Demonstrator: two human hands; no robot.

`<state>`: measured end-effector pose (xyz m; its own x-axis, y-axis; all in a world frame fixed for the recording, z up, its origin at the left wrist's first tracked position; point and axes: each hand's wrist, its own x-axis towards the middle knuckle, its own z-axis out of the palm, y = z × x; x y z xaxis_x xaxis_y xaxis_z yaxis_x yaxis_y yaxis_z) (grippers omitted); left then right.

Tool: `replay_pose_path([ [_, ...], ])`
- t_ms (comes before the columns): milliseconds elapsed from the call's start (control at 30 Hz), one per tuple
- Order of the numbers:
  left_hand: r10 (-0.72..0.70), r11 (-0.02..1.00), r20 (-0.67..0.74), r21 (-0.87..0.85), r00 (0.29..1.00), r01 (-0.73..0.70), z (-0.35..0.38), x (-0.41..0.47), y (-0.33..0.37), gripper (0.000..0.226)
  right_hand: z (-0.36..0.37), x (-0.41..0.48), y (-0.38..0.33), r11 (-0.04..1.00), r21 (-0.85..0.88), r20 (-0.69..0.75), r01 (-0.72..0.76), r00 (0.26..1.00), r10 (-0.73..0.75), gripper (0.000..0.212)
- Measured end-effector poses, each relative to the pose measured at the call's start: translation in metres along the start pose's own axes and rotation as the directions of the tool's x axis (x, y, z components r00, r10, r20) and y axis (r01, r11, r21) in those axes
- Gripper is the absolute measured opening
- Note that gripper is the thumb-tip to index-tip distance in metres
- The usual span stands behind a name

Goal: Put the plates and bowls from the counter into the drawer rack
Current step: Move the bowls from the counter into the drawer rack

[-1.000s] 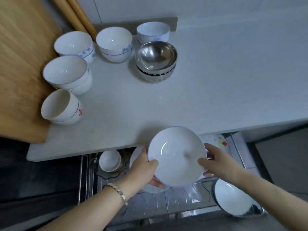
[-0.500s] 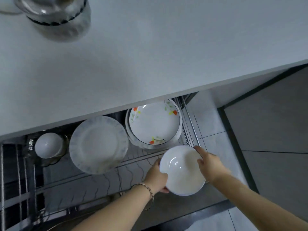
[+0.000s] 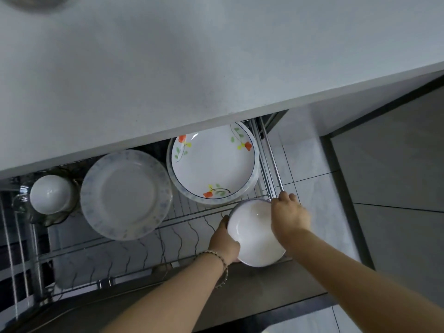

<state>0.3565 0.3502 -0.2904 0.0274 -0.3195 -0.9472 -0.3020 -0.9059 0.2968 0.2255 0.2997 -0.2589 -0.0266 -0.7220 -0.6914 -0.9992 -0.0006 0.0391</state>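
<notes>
A: Noted: white bowl (image 3: pixel 255 234) has dropped from the worktop (image 3: pixel 192 68) edge to the drawer rack (image 3: pixel 182 227), front-right corner.

B: Grip?

A: Your left hand (image 3: pixel 224 243) and right hand (image 3: pixel 289 216) both curl round its rim. It's not released yet, so it probably still needs seating.

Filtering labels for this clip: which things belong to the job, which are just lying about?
Job: white bowl, gripped by left hand and right hand; drawer rack; counter.
Lying about: flowered plate, blue-patterned plate, small bowl, all already in the rack; floor tiles.

Dim cool light, soft blur, wide-angle bowing
</notes>
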Motion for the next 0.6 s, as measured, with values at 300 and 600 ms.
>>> replay_pose_path([
  [300, 0.187, 0.956, -0.018, 0.232, 0.982, -0.178, -0.010, -0.012, -0.004, 0.057, -0.009, 0.004, 0.002, 0.980, -0.083, -0.031, 0.184, 0.982, -0.187, 0.051],
  [600, 0.090, 0.970, -0.048, 0.233, 0.995, -0.077, -0.002, -0.004, 0.009, 0.056, -0.003, 0.014, 0.003, 0.991, -0.014, -0.008, 0.137, 0.991, -0.137, 0.052],
])
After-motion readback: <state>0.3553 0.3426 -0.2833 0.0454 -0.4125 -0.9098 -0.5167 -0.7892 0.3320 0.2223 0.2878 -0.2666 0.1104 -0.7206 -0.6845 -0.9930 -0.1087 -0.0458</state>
